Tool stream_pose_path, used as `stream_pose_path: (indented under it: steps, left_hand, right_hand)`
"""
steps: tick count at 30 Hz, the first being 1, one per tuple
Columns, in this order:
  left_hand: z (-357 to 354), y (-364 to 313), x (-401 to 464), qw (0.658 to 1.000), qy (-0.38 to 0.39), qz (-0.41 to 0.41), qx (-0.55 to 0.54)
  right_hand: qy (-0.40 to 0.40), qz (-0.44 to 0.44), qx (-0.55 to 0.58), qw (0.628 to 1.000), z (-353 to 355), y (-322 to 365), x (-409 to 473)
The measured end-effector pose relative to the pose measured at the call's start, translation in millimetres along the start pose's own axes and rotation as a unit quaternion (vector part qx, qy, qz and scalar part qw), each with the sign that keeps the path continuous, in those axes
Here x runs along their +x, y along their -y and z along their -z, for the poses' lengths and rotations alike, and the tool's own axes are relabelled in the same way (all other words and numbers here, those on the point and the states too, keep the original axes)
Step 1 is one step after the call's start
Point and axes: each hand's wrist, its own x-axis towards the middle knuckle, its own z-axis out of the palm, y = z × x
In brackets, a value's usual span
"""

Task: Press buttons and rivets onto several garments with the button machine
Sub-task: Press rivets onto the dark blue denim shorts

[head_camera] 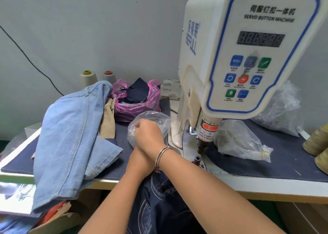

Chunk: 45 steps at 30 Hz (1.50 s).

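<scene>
The white servo button machine stands at the right, its press head above the small lower die. A clear plastic bag of small metal parts sits left of the machine. My right hand, a bangle on its wrist, has crossed over my left arm, and its curled fingers are at the bag's mouth. My left hand lies under the right wrist with its fingers hidden. Dark blue jeans hang off the table's front edge below my arms.
A light blue denim garment is heaped at the left over a beige one. Behind are a pink bag of dark cloth and two thread cones. Right of the die lie more clear bags and tan thread cones.
</scene>
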Motion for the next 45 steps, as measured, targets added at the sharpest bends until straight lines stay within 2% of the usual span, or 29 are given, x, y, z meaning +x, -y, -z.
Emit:
stream_pose_path:
  steps: [3,6,12,21,28,33,38,43,45]
  left_hand:
    - [1,1,4,0.999,0.002,-0.004,-0.054]
    - [7,1,0,0.995,-0.003,0.029,-0.094]
    - [10,-6,1,0.985,0.011,0.088,-0.147]
    - [8,-6,4,0.963,0.006,0.156,-0.221]
    - [12,-6,-3,0.987,0.032,0.096,-0.121]
    - [15,-9,-7,0.989,0.019,0.078,-0.122]
    - [17,-11,-11,0.992,0.037,0.051,-0.114]
    - [25,-24,-21,0.983,0.047,0.079,-0.162]
    - [23,-23,-19,0.972,0.005,0.129,-0.196]
  right_hand:
    - [-0.008,-0.024,-0.058,0.998,-12,-8,15]
    - [-0.009,-0.029,-0.106,0.994,-17,-7,23]
    - [0.031,0.0,-0.214,0.976,-14,-11,39]
    - [0.013,0.063,-0.311,0.948,-18,-3,42]
    - [0.016,0.076,-0.317,0.945,-19,-6,42]
    - [0.011,0.088,-0.311,0.946,-20,-6,44]
    - [-0.022,0.085,-0.301,0.949,-21,-13,42]
    - [-0.013,0.087,-0.313,0.946,-20,-16,42]
    - [-0.007,0.096,-0.335,0.937,-20,-17,43]
